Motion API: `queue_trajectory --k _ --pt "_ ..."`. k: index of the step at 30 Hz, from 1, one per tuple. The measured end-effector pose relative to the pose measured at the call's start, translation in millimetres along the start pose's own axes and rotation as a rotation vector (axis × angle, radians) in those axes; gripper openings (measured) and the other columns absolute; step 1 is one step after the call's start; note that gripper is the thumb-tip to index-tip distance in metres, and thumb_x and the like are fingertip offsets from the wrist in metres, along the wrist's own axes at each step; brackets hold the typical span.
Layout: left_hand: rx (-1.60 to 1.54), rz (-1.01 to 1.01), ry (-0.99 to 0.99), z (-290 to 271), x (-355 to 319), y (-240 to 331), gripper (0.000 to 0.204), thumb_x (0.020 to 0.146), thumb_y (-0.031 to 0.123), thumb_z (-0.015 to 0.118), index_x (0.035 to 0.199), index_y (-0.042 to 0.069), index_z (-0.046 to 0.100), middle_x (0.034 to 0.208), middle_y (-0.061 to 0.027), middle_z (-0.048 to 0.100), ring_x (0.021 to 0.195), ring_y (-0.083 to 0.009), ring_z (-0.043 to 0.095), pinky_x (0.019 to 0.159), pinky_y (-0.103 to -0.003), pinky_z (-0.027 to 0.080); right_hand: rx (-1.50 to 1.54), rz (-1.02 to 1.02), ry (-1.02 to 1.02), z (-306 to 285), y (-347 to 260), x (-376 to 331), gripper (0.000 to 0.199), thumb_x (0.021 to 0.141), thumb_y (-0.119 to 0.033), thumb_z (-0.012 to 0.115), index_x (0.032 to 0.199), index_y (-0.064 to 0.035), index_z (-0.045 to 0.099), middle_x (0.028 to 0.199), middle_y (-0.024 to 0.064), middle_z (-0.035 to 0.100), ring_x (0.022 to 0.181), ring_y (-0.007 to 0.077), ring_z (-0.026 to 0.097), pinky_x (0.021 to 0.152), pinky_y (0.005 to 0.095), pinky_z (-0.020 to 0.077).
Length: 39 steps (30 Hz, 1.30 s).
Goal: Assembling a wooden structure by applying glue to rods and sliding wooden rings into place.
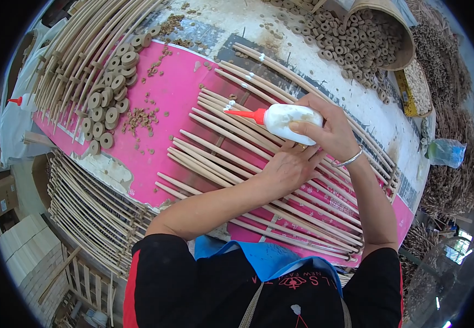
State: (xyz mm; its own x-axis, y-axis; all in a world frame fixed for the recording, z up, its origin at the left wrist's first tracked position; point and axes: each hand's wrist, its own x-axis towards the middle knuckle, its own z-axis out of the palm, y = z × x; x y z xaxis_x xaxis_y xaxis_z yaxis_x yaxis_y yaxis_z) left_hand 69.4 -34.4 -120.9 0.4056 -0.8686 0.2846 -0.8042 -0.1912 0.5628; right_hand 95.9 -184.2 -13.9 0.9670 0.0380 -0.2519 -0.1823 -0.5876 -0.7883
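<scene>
My right hand [330,128] is closed around a white squeeze glue bottle [289,121]. The bottle lies almost level, its red nozzle pointing left over the thin wooden rods [215,152]. White glue dabs [230,103] sit on several rods near their left ends, one right by the nozzle tip. Under the bottle, my left hand [291,168] rests across the rods with its fingers bent around them; the fingertips are partly hidden. The rods lie side by side, slanting down to the right, with small ring-shaped pieces [352,257] at their right ends.
Wooden discs with holes [106,104] are heaped at left, beside more rods [70,71]. Many small wooden rings [346,41] spill from a tipped bucket [404,33] at the back right. Another red-tipped bottle [28,102] is far left; a fan [445,273] stands lower right.
</scene>
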Motion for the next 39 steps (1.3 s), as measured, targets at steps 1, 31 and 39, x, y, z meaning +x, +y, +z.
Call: queue_trajectory --k 1,31,39 --pt "0.013 -0.002 0.004 0.6 0.4 0.6 0.061 0.094 0.038 0.071 0.143 0.006 0.059 0.141 -0.0107 0.057 0.134 -0.026 0.052 0.115 -0.045 0.034 0.001 0.0 0.003 -0.8 -1.5 -1.8 0.032 0.088 -0.02 0.08 0.112 -0.0024 0.07 0.098 0.0021 0.068 0.093 0.0096 0.061 0.083 0.027 0.049" --pt "-0.048 -0.002 0.142 7.6 -1.2 -0.5 0.041 0.091 0.02 0.069 0.127 0.002 0.064 0.125 -0.0228 0.066 0.116 -0.0396 0.065 0.096 -0.054 0.053 -0.016 0.016 -0.054 6.3 -13.5 -9.3 0.033 0.089 -0.022 0.079 0.114 -0.0023 0.069 0.099 0.0024 0.068 0.095 0.0107 0.062 0.086 0.028 0.0495" --pt "0.073 0.047 0.235 14.1 1.4 -0.7 0.053 0.088 0.016 0.069 0.137 -0.001 0.058 0.129 -0.0241 0.065 0.122 -0.0402 0.064 0.104 -0.054 0.05 -0.005 -0.027 -0.052 6.7 -18.8 -15.6 0.034 0.089 -0.02 0.08 0.115 -0.0011 0.069 0.102 0.0039 0.069 0.096 0.0118 0.063 0.087 0.0285 0.0493"
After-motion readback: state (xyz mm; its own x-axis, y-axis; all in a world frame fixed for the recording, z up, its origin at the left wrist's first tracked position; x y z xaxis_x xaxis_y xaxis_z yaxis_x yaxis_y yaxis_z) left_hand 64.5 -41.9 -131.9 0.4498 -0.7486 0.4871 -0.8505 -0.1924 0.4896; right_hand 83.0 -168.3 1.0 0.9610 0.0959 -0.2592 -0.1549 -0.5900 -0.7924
